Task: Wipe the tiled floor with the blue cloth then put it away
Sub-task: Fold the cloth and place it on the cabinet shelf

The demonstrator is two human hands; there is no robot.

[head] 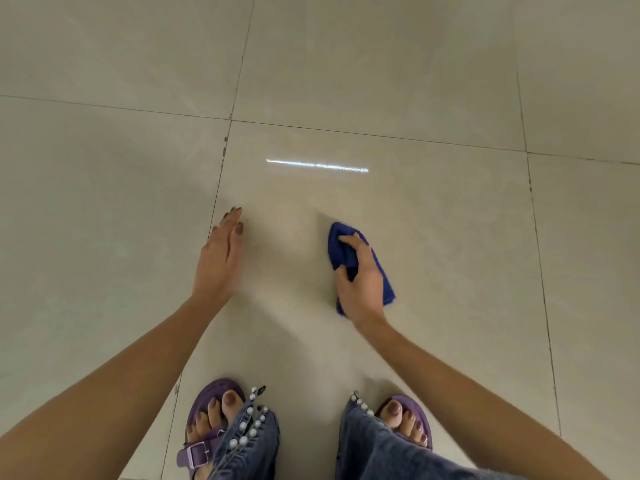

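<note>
With 12 o'clock taken as straight ahead of the person's feet, the blue cloth (341,256) sits on the tiled floor (381,81) at about 1 o'clock, on the same large beige tile the feet stand on. It is bunched into a thick elongated wad. Its long axis runs from 11 o'clock to 5 o'clock, with the rounded end pointing away towards 11 and the frayed edge trailing towards 5. The right hand (362,282) covers its middle and grips it: the fingers curl over the top, the index finger lies across the far end, and the thumb hooks in on the 9 o'clock side, so blue shows on both sides of the hand. The left hand (220,258) is at about 11 o'clock, well apart from the cloth. It holds nothing, and its fingers are straight and close together, pointing to 12 o'clock, with the hand turned on edge and the thumb alongside. Whether it touches the tile cannot be told. A dark grout line (221,161) runs just beside its fingertips on the 9 o'clock side. A thin bright streak of reflected light (317,165) lies across the tile at 12 o'clock, beyond both hands. At 6 o'clock are two purple sandals (214,388), the left one showing a buckle strap, under jeans hems (249,434) trimmed with pearl beads.
</note>
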